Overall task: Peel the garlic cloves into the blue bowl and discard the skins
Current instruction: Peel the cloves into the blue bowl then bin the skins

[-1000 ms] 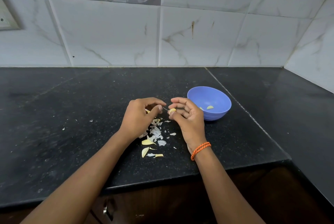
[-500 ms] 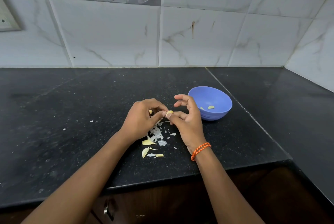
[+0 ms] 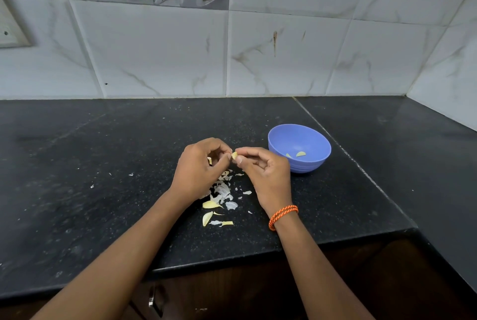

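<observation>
Head view: a garlic clove is pinched between both hands' fingers above the bench; skin should be stripped without crushing, left of the blue bowl.

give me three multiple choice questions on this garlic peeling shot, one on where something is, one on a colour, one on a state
1. Where do the loose skins lie?
A in the bowl
B on the counter under the hands
C on the floor

2. What colour is the wristband?
A orange
B green
C white

3. What is in the blue bowl?
A nothing
B a few pale garlic pieces
C water

Answers: B, the skins lie on the black counter; A, it is orange on the right wrist; B, pale pieces rest at the bottom.
</observation>
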`<state>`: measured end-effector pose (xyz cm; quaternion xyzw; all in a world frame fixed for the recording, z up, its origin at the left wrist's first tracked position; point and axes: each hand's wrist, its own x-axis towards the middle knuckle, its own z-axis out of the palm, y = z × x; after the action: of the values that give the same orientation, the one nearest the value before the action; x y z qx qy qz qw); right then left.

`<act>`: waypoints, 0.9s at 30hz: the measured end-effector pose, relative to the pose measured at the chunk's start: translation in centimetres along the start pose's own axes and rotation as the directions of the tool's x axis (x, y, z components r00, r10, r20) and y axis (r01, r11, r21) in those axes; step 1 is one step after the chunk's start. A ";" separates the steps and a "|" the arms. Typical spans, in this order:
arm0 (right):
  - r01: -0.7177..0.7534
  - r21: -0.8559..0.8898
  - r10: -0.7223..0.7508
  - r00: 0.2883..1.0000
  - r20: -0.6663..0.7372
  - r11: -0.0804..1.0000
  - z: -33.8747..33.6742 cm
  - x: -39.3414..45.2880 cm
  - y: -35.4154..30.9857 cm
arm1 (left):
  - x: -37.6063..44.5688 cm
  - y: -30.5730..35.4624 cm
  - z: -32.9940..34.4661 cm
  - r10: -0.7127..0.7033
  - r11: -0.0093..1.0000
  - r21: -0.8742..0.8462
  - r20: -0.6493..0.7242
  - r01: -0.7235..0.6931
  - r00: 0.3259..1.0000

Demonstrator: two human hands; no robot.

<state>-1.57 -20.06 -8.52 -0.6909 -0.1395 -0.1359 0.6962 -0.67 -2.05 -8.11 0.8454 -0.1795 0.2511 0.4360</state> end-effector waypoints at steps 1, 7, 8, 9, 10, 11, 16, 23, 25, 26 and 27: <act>-0.001 -0.001 0.001 1.000 0.014 1.000 0.0 0.0 0.0 | 0.0 0.0 0.0 -0.008 1.000 -0.011 -0.001 0.008 1.000; -0.021 0.034 0.021 1.000 -0.012 0.999 -0.2 0.3 0.4 | 0.0 0.0 0.0 0.002 0.999 -0.039 0.034 -0.001 0.999; -0.026 0.046 0.027 1.000 -0.008 0.999 -0.2 0.3 0.4 | 0.0 -0.1 0.0 -0.002 1.000 -0.031 0.030 0.003 1.000; -0.031 0.058 0.031 1.000 -0.001 0.998 -0.3 0.3 0.4 | 0.1 -0.2 0.0 -0.009 1.000 -0.020 0.024 0.009 1.000; -0.034 0.070 0.034 0.999 0.007 0.997 -0.3 0.3 0.3 | 0.1 -0.3 0.0 -0.017 1.000 -0.009 0.016 0.017 1.000; -0.038 0.085 0.037 0.999 0.011 0.996 -0.3 0.2 0.2 | 0.1 -0.4 0.0 -0.027 1.000 0.001 0.007 0.027 1.000; -0.062 0.181 0.068 0.997 -0.027 0.982 -0.7 0.2 -0.2 | 0.2 -0.9 -0.4 -0.080 0.991 0.104 -0.041 0.084 0.996; -0.077 0.205 0.090 0.994 -0.054 0.976 -0.7 0.3 0.0 | 0.0 -0.6 -0.3 -0.062 0.946 0.320 0.045 0.044 0.997; -0.081 0.202 0.094 0.994 -0.053 0.976 -0.7 0.3 0.0 | 0.1 -0.6 -0.3 -0.073 0.957 0.284 0.037 0.059 0.997; -0.081 0.201 0.093 0.995 -0.047 0.976 -0.6 0.3 0.0 | 0.1 -0.6 -0.3 -0.084 0.961 0.266 0.032 0.073 0.996; -0.082 0.199 0.092 0.995 -0.041 0.977 -0.6 0.3 -0.1 | 0.2 -0.7 -0.3 -0.098 0.964 0.251 0.029 0.088 0.995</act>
<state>-1.34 -20.64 -8.37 -0.6205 -0.1045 -0.1082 0.7697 -0.27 -1.42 -8.30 0.9059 -0.1154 0.2335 0.3340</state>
